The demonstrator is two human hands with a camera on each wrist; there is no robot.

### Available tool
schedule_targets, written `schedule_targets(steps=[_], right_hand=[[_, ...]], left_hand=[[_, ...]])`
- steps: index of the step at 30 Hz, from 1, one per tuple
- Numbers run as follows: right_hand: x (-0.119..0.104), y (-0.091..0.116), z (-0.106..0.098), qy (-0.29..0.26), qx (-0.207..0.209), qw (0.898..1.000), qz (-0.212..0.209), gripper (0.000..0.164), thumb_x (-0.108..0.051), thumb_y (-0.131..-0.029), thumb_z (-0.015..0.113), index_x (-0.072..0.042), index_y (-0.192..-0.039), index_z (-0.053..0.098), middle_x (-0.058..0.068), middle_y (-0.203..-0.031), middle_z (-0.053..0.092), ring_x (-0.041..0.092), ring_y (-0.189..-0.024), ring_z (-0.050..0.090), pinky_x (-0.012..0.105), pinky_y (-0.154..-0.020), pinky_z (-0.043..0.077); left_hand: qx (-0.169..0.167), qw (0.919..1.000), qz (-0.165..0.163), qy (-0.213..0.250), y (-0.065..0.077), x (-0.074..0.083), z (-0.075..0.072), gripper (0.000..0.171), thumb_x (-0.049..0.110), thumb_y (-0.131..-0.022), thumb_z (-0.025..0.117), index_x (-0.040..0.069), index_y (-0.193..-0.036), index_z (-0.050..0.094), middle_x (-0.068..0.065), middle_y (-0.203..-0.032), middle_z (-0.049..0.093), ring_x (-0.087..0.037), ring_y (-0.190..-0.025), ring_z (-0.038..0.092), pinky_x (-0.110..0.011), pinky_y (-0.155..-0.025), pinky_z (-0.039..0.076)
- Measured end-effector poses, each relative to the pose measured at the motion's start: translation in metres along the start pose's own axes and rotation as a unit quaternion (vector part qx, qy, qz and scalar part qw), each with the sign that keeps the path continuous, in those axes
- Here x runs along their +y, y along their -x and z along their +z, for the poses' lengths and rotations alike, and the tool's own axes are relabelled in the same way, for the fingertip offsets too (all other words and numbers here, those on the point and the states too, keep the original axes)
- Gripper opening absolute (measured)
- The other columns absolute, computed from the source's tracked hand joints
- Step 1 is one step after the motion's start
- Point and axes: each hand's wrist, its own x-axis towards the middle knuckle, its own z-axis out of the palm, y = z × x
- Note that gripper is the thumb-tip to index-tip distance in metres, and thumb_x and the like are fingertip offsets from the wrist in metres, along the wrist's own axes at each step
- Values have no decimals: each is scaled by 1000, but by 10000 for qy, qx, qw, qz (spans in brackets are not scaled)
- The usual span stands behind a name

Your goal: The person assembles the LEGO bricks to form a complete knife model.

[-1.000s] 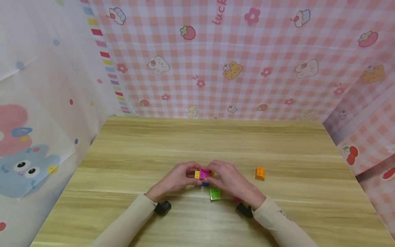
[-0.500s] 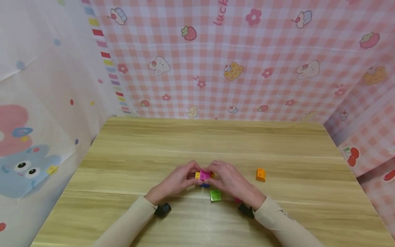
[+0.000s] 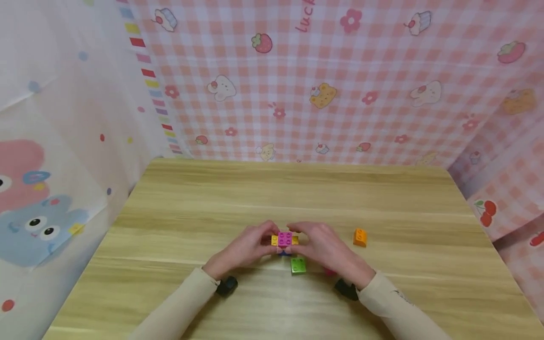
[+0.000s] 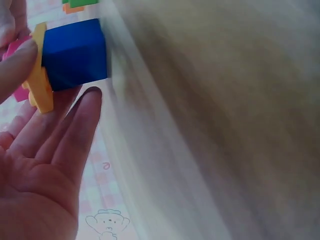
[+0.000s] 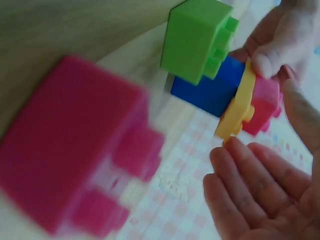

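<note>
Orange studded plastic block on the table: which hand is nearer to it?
Right. The right hand is left of the orange block, apart from it; the left hand is farther left, beyond the pink, yellow and blue plastic stack.

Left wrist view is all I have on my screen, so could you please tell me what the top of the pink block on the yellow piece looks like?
Observer: In the head view, the pink block shows four studs facing up.
Operator: Thank you; is there a loose piece that my picture leaves out?
Observer: Yes, the right wrist view shows a deep-pink brick in the foreground, apart from the green block.
Operator: And does anything lie farther out to the right?
Observer: Yes, in the head view an orange block lies on the table, to the right of the right hand and not touching it.
</note>
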Motion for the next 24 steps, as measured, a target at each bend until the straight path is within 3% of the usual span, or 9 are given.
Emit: schedule_targets(steps=[5,9,14,20,24], right_hand=[[8,14,-6,-44,180,9998,-15,48,-34,-93,80,-8,-132,69,9,-130,70,29,-122,66,50,-101,55],[12,27,-9,92,25,10000,10,47,-33,-93,79,-9,-132,69,8,-129,70,28,-120,66,50,-101,55],[15,40,-10,323,-312,9989,-164,46,-34,-94,79,-8,-131,69,7,-128,71,25,-117,67,48,-101,55],[15,48,-7,234,-714,9966,-335,43,-30,-95,78,-8,-131,70,5,-125,73,7,-86,65,35,-87,61],[15,49,-1,286,-813,9945,-593,44,-30,-96,76,-6,-132,69,5,-126,73,13,-103,70,37,-94,59]], left_hand=[[-12,9987,-420,282,-2,3,0,31,19,-92,81,11,-116,63,-6,-116,74,-23,-112,69,-45,-101,55],[-57,9979,-548,344,-3,6,1,38,22,-92,82,12,-123,63,-5,-122,72,-24,-118,67,-47,-105,52],[-41,9986,-465,242,0,8,1,47,28,-94,80,11,-133,61,-3,-128,69,-24,-124,62,-47,-110,48],[213,9993,-230,225,1,8,1,42,27,-97,75,9,-132,64,-4,-130,69,-25,-124,63,-46,-109,49],[363,9988,-110,321,1,9,3,35,26,-97,75,12,-128,68,0,-125,71,-20,-121,65,-43,-107,51]])
